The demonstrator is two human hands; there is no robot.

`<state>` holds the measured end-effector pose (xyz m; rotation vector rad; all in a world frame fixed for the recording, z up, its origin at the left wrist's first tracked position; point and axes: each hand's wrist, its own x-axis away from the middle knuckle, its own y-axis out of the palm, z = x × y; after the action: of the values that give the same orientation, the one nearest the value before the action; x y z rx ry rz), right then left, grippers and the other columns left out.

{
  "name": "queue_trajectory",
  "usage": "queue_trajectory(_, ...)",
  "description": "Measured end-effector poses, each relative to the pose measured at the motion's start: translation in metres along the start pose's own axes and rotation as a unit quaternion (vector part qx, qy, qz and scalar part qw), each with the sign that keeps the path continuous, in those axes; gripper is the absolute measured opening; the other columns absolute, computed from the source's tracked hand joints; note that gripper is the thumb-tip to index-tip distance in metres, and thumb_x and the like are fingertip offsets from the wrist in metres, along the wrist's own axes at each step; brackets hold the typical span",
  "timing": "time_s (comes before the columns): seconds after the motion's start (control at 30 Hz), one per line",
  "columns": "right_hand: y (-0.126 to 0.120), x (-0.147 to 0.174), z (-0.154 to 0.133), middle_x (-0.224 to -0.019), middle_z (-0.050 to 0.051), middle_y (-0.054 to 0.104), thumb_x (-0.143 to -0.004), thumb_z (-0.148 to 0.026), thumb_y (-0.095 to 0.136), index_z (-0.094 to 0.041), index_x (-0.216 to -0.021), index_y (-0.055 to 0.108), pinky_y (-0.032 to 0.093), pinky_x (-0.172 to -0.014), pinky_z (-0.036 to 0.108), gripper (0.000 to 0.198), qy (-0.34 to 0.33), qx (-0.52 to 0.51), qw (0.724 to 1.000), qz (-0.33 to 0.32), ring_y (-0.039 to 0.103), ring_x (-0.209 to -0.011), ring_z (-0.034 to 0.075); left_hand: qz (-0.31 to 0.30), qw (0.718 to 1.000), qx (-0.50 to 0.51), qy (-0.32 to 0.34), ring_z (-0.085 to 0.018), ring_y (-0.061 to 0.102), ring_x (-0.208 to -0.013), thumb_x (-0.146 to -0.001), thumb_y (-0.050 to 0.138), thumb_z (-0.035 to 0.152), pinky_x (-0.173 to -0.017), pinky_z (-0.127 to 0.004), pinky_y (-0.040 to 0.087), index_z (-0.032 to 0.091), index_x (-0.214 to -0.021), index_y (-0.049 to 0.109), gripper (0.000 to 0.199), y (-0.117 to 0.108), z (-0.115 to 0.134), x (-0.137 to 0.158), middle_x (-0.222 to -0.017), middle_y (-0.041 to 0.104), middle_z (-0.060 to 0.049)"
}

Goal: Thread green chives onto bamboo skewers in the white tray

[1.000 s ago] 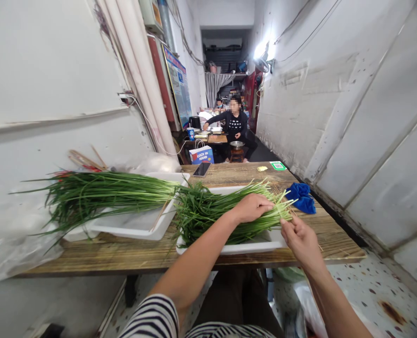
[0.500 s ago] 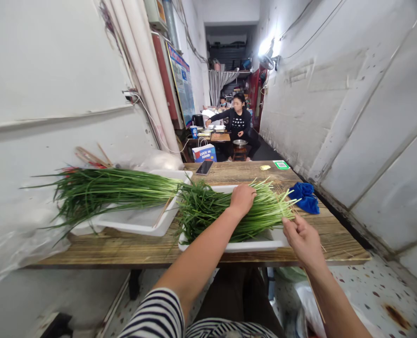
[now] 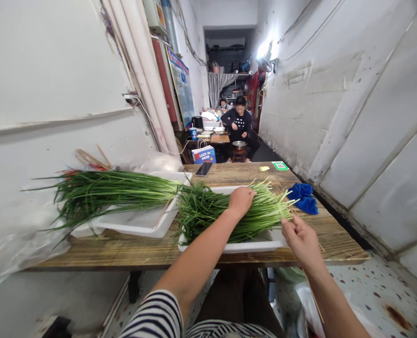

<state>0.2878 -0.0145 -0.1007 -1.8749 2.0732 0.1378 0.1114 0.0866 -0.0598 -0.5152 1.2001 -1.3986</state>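
A bundle of garlic chives (image 3: 261,213) lies across a white tray (image 3: 250,246), its pale cut ends pointing right. My left hand (image 3: 241,201) is closed over the top of this bundle, its fingertips hidden among the stalks. At the near right corner, just beside the pale ends, the fingers of my right hand (image 3: 301,237) are pinched together. A thin straw strand (image 3: 314,300) trails down behind my right wrist and appears to come from that pinch. More garlic chives (image 3: 124,190) rest over a second white tray (image 3: 138,229) to the left.
On the wooden table (image 3: 338,244) are a blue cloth (image 3: 304,198), a phone (image 3: 204,169), a yellowish scrap (image 3: 264,168) and a green QR card (image 3: 280,165). Clear plastic (image 3: 14,234) covers the left end. Farther back, a person (image 3: 239,122) sits beside a metal bowl (image 3: 239,144).
Both of my hands stay almost where they were on the chives. In the background, the seated person has drawn an outstretched arm back toward the body and lowered the head.
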Motion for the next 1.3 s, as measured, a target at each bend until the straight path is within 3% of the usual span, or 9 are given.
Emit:
queue_trajectory(0.27,-0.0003,0.0001,-0.0017,-0.051,-0.008,0.031,-0.085,-0.049,0.054,-0.020,-0.075,0.046,0.021,-0.039,0.020,0.032,0.002,0.006,1.000,0.003,0.027,-0.043,0.008,-0.010,0.999,-0.021,-0.047,-0.018,0.060,-0.085,-0.083,0.056,0.025,-0.078,-0.027,0.045,0.018,-0.084,0.072,0.017,0.0038,-0.0064,-0.0019,-0.092,0.065,-0.008)
queue_trajectory(0.4,-0.0002,-0.0001,-0.0028,-0.049,-0.009,0.032,-0.084,-0.051,0.055,-0.020,-0.077,0.049,0.020,-0.039,0.020,0.033,0.005,0.007,1.000,0.004,0.027,-0.041,0.008,-0.004,0.999,-0.042,-0.005,-0.021,0.060,-0.091,-0.083,0.055,0.025,-0.081,-0.029,0.045,0.018,-0.086,0.071,0.018,0.0032,-0.0062,-0.0010,-0.095,0.065,-0.008)
queue_trajectory(0.53,-0.0002,-0.0004,-0.0025,-0.049,-0.008,0.034,-0.083,-0.052,0.056,-0.020,-0.076,0.050,0.021,-0.039,0.020,0.033,0.001,0.006,1.000,0.009,0.028,-0.041,0.008,-0.046,0.997,-0.059,0.037,-0.021,0.060,-0.093,-0.087,0.047,0.022,-0.084,-0.029,0.044,0.018,-0.082,0.071,0.025,0.0026,-0.0048,-0.0012,-0.089,0.068,-0.009)
queue_trajectory(0.7,-0.0009,-0.0012,-0.0004,-0.049,-0.008,0.034,-0.084,-0.051,0.056,-0.019,-0.077,0.051,0.022,-0.038,0.019,0.033,-0.006,0.014,1.000,0.012,0.029,-0.041,0.008,-0.054,0.997,-0.042,0.026,-0.019,0.059,-0.096,-0.087,0.047,0.024,-0.087,-0.028,0.044,0.020,-0.092,0.071,0.025,0.0027,-0.0044,-0.0028,-0.096,0.069,-0.007)
queue_trajectory(0.93,-0.0008,-0.0011,-0.0039,-0.048,-0.008,0.035,-0.083,-0.051,0.057,-0.020,-0.073,0.049,0.023,-0.037,0.019,0.034,-0.007,0.015,1.000,0.014,0.029,-0.041,0.008,-0.034,0.997,-0.062,0.010,-0.020,0.059,-0.094,-0.085,0.051,0.029,-0.084,-0.029,0.045,0.021,-0.087,0.074,0.024,-0.0006,-0.0045,-0.0027,-0.090,0.068,-0.008)
queue_trajectory(1.1,0.0002,-0.0025,-0.0053,-0.048,-0.008,0.034,-0.082,-0.052,0.057,-0.019,-0.076,0.051,0.023,-0.037,0.019,0.034,-0.010,0.015,1.000,0.023,0.029,-0.040,0.008,-0.060,0.994,-0.083,0.023,-0.020,0.060,-0.092,-0.084,0.053,0.029,-0.083,-0.030,0.045,0.021,-0.090,0.073,0.023,-0.0017,-0.0030,-0.0054,-0.091,0.069,-0.009)
queue_trajectory(1.3,0.0001,-0.0036,-0.0041,-0.048,-0.009,0.033,-0.082,-0.052,0.058,-0.019,-0.079,0.052,0.022,-0.038,0.020,0.033,-0.004,0.005,1.000,0.022,0.028,-0.040,0.008,-0.004,0.994,-0.110,0.024,-0.025,0.058,-0.094,-0.087,0.044,0.020,-0.087,-0.037,0.043,0.012,-0.085,0.072,0.030,-0.0022,-0.0002,-0.0034,-0.091,0.067,-0.016)
